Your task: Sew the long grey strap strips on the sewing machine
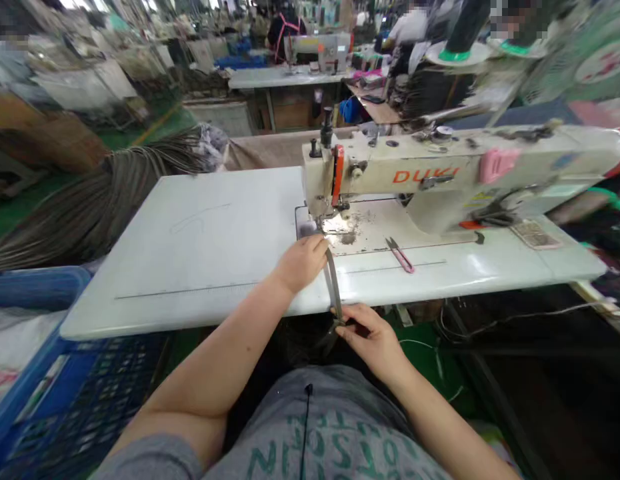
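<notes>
A narrow grey-brown strap [333, 280] runs from the needle area of a sewing machine [380, 170] down over the table's front edge. My left hand [304, 261] is closed on the strap's upper end, just in front of the presser foot. Below the edge, my right hand [370, 337] pinches the strap between thumb and fingers, where it looks folded or joined to a small piece. What the left fingertips press on is partly hidden. To the right on the table lie pink-handled thread snips [400, 255], apart from both hands.
The white sewing table [205, 233] carries the machine. A large bundle of grey straps [90, 193] hangs beyond its left side. A blue crate [90, 400] stands at the lower left. Thread cones [465, 30] rise at the back right. Other people work in the background.
</notes>
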The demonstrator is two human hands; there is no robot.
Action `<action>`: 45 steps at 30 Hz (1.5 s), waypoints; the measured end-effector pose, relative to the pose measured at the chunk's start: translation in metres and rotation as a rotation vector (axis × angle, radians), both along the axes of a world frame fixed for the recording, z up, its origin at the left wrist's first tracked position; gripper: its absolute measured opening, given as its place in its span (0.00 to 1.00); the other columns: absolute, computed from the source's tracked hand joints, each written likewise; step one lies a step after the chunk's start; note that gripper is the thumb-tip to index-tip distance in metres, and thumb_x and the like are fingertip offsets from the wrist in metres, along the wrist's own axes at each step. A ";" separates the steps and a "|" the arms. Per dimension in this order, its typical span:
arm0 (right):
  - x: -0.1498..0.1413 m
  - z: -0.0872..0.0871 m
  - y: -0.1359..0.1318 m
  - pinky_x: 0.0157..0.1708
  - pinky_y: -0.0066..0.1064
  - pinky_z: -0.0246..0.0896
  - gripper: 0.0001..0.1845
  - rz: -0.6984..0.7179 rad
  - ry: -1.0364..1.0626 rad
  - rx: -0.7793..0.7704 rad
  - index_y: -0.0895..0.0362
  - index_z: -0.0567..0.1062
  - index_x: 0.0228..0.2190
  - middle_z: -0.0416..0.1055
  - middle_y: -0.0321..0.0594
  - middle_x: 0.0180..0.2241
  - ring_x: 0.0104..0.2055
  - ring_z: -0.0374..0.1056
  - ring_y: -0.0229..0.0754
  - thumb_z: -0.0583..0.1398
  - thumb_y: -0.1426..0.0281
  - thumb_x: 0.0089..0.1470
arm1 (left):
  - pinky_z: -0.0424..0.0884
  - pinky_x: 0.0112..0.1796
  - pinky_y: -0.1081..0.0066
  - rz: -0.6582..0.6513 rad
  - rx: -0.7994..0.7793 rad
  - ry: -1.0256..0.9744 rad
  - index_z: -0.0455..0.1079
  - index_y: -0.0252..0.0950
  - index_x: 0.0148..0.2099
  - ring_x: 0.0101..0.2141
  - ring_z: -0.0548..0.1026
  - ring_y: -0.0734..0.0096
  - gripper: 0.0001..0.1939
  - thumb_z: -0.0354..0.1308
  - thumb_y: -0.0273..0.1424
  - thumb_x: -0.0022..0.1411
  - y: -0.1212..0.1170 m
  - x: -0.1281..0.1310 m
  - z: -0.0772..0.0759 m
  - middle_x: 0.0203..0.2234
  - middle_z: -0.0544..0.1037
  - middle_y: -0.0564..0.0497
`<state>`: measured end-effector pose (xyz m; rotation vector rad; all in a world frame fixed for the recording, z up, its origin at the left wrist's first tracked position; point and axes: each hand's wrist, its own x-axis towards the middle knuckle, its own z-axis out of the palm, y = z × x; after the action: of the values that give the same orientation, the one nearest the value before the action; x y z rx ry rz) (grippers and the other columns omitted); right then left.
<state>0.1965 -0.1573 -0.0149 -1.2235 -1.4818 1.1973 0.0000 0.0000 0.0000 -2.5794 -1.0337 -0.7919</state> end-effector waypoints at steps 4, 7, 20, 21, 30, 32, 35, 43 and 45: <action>-0.003 -0.005 0.002 0.39 0.35 0.67 0.14 -0.084 0.030 -0.050 0.53 0.82 0.43 0.72 0.38 0.34 0.37 0.69 0.44 0.66 0.71 0.52 | 0.77 0.51 0.57 -0.027 -0.054 0.029 0.72 0.33 0.48 0.45 0.80 0.58 0.09 0.52 0.24 0.70 -0.003 -0.002 0.006 0.46 0.79 0.40; -0.004 0.000 0.001 0.36 0.33 0.65 0.14 -0.128 0.074 -0.107 0.54 0.77 0.42 0.70 0.36 0.32 0.34 0.68 0.42 0.66 0.71 0.51 | 0.76 0.53 0.56 -0.076 -0.075 -0.026 0.71 0.32 0.52 0.49 0.78 0.57 0.11 0.51 0.24 0.70 -0.009 -0.002 0.013 0.49 0.78 0.39; -0.003 0.020 -0.003 0.35 0.30 0.62 0.10 -0.019 0.306 -0.243 0.54 0.75 0.34 0.68 0.33 0.30 0.32 0.65 0.39 0.70 0.66 0.51 | 0.75 0.49 0.64 -0.135 -0.742 -0.574 0.67 0.38 0.52 0.45 0.75 0.64 0.14 0.56 0.21 0.65 -0.162 0.001 -0.010 0.45 0.75 0.44; -0.005 0.019 -0.004 0.36 0.31 0.63 0.11 -0.025 0.314 -0.243 0.54 0.76 0.34 0.69 0.33 0.30 0.33 0.65 0.39 0.70 0.66 0.51 | 0.75 0.49 0.64 -0.112 -0.770 -0.582 0.66 0.38 0.52 0.45 0.74 0.63 0.13 0.57 0.22 0.66 -0.168 0.003 -0.013 0.45 0.74 0.45; -0.009 0.016 -0.009 0.39 0.31 0.67 0.13 -0.033 0.320 -0.213 0.53 0.77 0.38 0.72 0.34 0.32 0.35 0.68 0.40 0.72 0.64 0.53 | 0.72 0.41 0.68 -0.027 -0.956 -0.733 0.68 0.38 0.44 0.39 0.72 0.66 0.04 0.56 0.33 0.72 -0.174 0.009 -0.021 0.39 0.72 0.48; -0.006 0.015 -0.010 0.39 0.32 0.67 0.13 -0.008 0.327 -0.216 0.53 0.77 0.37 0.72 0.34 0.32 0.35 0.68 0.40 0.71 0.63 0.53 | 0.71 0.40 0.69 -0.025 -0.996 -0.734 0.68 0.38 0.43 0.39 0.72 0.67 0.05 0.54 0.33 0.73 -0.174 0.007 -0.021 0.38 0.71 0.49; -0.004 0.014 -0.010 0.39 0.32 0.67 0.13 0.021 0.353 -0.236 0.53 0.76 0.37 0.73 0.33 0.31 0.34 0.69 0.40 0.71 0.62 0.54 | 0.72 0.42 0.67 -0.039 -1.021 -0.698 0.69 0.38 0.46 0.39 0.72 0.66 0.07 0.50 0.32 0.74 -0.176 0.007 -0.019 0.39 0.72 0.47; -0.002 0.014 -0.008 0.36 0.32 0.65 0.19 0.086 0.361 -0.299 0.54 0.75 0.34 0.72 0.32 0.29 0.32 0.68 0.39 0.72 0.55 0.52 | 0.74 0.43 0.66 -0.035 -1.185 -0.732 0.67 0.37 0.54 0.39 0.78 0.66 0.12 0.48 0.34 0.75 -0.175 0.006 -0.014 0.43 0.78 0.45; 0.001 0.012 -0.007 0.35 0.31 0.63 0.20 0.100 0.319 -0.299 0.55 0.76 0.34 0.70 0.31 0.27 0.30 0.66 0.38 0.70 0.52 0.54 | 0.74 0.41 0.67 -0.018 -1.231 -0.761 0.67 0.37 0.53 0.38 0.78 0.67 0.11 0.49 0.34 0.74 -0.174 0.005 -0.014 0.39 0.80 0.47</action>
<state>0.1974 -0.1644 -0.0025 -1.0943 -1.1674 1.6434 0.0051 -0.1736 -0.0143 -3.2289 -2.2885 -1.5743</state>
